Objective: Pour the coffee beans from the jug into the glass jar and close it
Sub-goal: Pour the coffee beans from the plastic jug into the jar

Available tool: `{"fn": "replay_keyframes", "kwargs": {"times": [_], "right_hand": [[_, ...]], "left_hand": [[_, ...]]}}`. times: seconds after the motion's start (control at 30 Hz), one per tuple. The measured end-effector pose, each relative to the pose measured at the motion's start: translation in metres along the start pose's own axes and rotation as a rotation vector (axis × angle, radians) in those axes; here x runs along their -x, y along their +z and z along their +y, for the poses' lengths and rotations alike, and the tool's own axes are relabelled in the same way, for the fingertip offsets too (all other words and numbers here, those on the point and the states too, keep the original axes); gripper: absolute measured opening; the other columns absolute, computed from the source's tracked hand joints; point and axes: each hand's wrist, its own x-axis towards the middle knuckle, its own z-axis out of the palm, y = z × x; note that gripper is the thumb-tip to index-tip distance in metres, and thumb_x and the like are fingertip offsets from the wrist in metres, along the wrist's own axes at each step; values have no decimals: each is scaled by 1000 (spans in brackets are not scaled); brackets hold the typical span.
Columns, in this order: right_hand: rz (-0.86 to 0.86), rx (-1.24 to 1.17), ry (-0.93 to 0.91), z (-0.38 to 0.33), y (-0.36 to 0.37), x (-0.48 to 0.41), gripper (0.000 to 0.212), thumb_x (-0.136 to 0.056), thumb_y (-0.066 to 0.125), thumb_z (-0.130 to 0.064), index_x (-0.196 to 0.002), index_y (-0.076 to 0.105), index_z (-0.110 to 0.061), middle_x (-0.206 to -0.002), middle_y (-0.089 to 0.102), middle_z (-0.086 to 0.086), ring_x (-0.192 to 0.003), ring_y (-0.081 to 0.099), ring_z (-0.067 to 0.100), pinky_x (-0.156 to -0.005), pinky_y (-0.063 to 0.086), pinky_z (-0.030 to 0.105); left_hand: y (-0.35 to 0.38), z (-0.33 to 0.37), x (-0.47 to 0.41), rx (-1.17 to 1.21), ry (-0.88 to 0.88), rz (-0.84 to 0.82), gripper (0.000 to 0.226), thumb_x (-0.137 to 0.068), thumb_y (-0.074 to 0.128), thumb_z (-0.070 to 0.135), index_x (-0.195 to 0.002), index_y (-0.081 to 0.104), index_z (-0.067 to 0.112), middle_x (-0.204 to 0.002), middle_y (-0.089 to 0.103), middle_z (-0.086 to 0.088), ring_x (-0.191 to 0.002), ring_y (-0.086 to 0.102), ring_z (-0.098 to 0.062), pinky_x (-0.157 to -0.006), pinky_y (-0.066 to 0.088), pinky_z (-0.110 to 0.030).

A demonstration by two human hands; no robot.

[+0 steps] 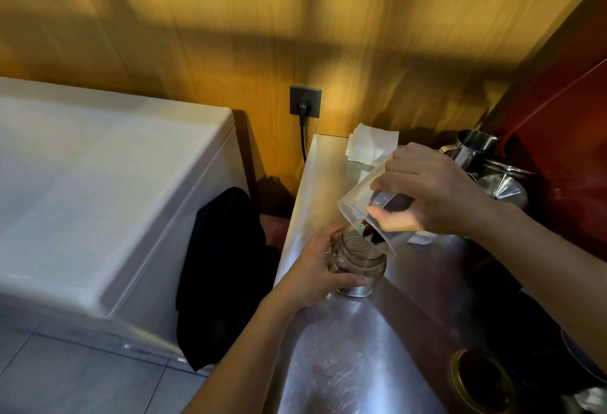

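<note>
On the steel counter (345,358) running from near to far at the right of the scene, a glass jar (356,266) is standing upright with its mouth open. The left hand (315,269) is steadying it from the left side, fingers curled and pressed around the glass wall, the thumb lying along the near side. Just above the jar, the right hand (430,193) is holding a translucent plastic jug (364,206), fingers wrapped over its far side and thumb pressing the near side. The jug is tilting steeply down and to the left, its rim hanging right over the jar's mouth. A dark clump of coffee (371,233) is sitting at the low lip of the jug, just above the opening; whether it is whole beans or grounds I cannot tell. A little dark matter seems to be lying at the jar's bottom, though reflections are making that unclear.

At the near right edge, a gold-rimmed lid (481,380) is lying on a dark surface, well apart from the jar. Far behind the right hand, white paper (371,146) is resting on the counter, and steel pitchers (476,147) are standing to its right. To the left, a white appliance (108,190) is sitting with a black cloth (223,275) hanging between it and the counter. A plug is sitting in the wall socket (305,101).
</note>
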Motion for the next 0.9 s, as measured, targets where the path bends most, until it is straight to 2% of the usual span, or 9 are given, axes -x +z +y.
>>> {"fn": "replay_keyframes", "kwargs": {"times": [0.07, 0.23, 0.37, 0.47, 0.53, 0.63, 0.73, 0.8, 0.9], "right_hand": [[-3, -3, -16, 1, 0, 0, 24, -73, 72, -21, -69, 66, 2, -56, 60, 13, -51, 52, 27, -47, 44, 37], [-13, -3, -43, -1, 0, -1, 21, -69, 78, -15, -69, 66, 2, -55, 60, 13, -51, 53, 28, -48, 45, 39], [-27, -27, -28, -1, -1, -3, 23, -64, 83, -11, -71, 66, 3, -58, 61, 15, -54, 54, 28, -49, 45, 40], [-17, -28, -39, 1, 0, -1, 23, -72, 75, -18, -71, 66, 3, -59, 62, 15, -54, 54, 29, -50, 44, 41], [-8, -18, -45, 0, 1, 0, 23, -73, 74, -19, -71, 66, 3, -59, 63, 15, -55, 55, 30, -50, 45, 42], [-14, 1, -48, -2, 4, 0, 23, -66, 82, -14, -71, 67, 3, -61, 64, 15, -55, 55, 29, -51, 45, 41], [8, 2, -42, -1, 5, 2, 24, -75, 72, -20, -71, 67, 2, -60, 64, 14, -54, 54, 28, -51, 43, 39], [22, 5, -55, 0, 5, 3, 27, -78, 66, -24, -70, 66, 2, -60, 63, 14, -53, 53, 27, -50, 41, 39], [32, 11, -61, 0, 7, 4, 26, -77, 67, -22, -70, 66, 3, -59, 63, 14, -53, 52, 27, -50, 40, 38]], "left_hand": [[0, 1, 0, -8, 2, 7, 73, -57, 84, 38, -109, 37, 57, -122, 46, 16, -109, 42, 18, -82, 32, 5], [1, 2, 0, -13, 19, 16, 74, -56, 84, 41, -110, 36, 58, -127, 47, 7, -116, 46, -5, -92, 34, -11], [2, 1, 0, -10, 17, 22, 76, -53, 83, 46, -112, 36, 57, -129, 47, 6, -118, 47, -9, -94, 35, -14], [3, 1, 0, 0, 10, 23, 78, -53, 83, 45, -114, 36, 56, -131, 48, 4, -120, 47, -10, -98, 37, -20], [3, 1, 0, 2, 11, 26, 78, -53, 83, 44, -115, 37, 54, -130, 48, 5, -119, 47, -10, -95, 37, -16], [3, 1, 0, 16, 13, 19, 79, -55, 84, 41, -118, 37, 50, -128, 47, 7, -116, 47, -6, -89, 35, -8], [2, 1, 0, 25, 15, 13, 78, -56, 85, 39, -117, 38, 51, -128, 47, 6, -116, 46, -6, -91, 35, -10], [2, 1, 1, 23, 12, 9, 78, -58, 86, 36, -117, 38, 52, -127, 46, 8, -112, 46, 2, -88, 34, -5], [1, -2, 0, 22, 11, 6, 76, -61, 88, 28, -112, 38, 54, -120, 46, 18, -106, 43, 21, -80, 33, 4]]}}
